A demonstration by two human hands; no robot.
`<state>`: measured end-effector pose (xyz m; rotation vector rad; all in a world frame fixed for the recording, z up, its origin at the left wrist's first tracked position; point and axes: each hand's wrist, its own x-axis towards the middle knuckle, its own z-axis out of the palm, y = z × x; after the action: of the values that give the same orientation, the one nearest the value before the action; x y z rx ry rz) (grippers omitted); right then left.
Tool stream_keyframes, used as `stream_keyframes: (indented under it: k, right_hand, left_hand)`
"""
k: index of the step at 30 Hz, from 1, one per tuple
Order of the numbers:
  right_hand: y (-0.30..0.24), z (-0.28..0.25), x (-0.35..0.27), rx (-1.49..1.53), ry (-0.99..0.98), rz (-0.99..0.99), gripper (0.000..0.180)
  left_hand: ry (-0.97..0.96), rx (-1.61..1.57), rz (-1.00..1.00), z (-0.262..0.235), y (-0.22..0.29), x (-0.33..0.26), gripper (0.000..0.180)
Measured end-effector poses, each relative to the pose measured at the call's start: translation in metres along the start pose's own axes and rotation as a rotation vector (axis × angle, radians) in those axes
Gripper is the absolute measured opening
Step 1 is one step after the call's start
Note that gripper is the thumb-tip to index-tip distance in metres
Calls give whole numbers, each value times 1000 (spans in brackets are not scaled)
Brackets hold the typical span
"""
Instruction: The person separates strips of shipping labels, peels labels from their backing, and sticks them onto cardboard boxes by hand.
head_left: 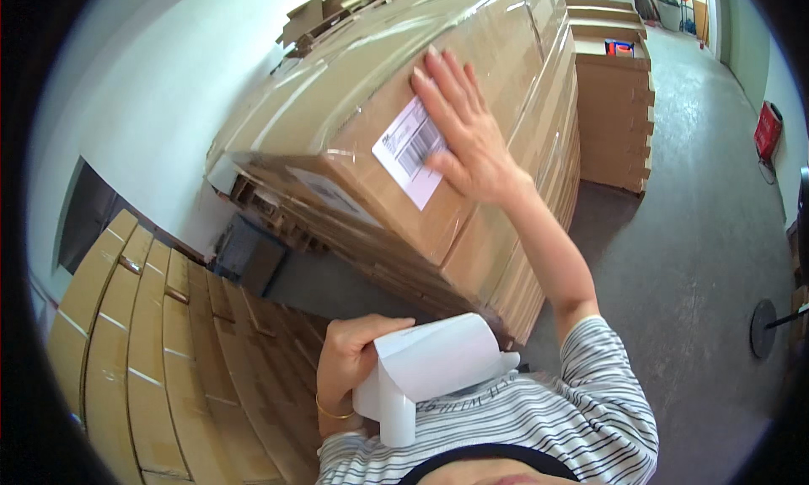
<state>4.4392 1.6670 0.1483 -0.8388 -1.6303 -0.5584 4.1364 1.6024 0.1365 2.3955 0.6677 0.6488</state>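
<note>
A white shipping label [404,169] with a barcode lies on the side of a large brown cardboard box [362,139], near its corner. My right hand [472,139] is spread flat over the label's right edge and the cardboard beside it. Close to my chest, my left hand [344,354] is closed around a roll of white labels [447,350], with the thumb along its top. A loose strip curls down from the roll. Some fingers of my left hand are hidden behind the roll.
Stacked cartons form a tall pile beneath the labelled box. Several flattened cartons [181,350] stand at the lower left. Beyond the pile is a brown carton stack [611,106] with a small red-and-blue item on it. A round black stand base [763,327] sits on the grey floor at right.
</note>
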Motion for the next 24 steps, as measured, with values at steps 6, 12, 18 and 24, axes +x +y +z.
stream_keyframes:
  k: [6,12,18,24]
  right_hand:
    - [-67,18,-5,-187,-152,-272,79]
    - [-96,2,-18,-119,-324,-353,83]
    - [-151,5,30,-1317,-761,-424,85]
    - [-140,47,59,-1579,-808,-523,82]
  left_hand:
    - [-6,-47,15,-5,-3,-3,34]
    - [-45,-56,83,-9,-14,-4,33]
    - [-120,-67,181,-28,-41,-11,38]
    - [-205,-128,213,-41,-67,2,41]
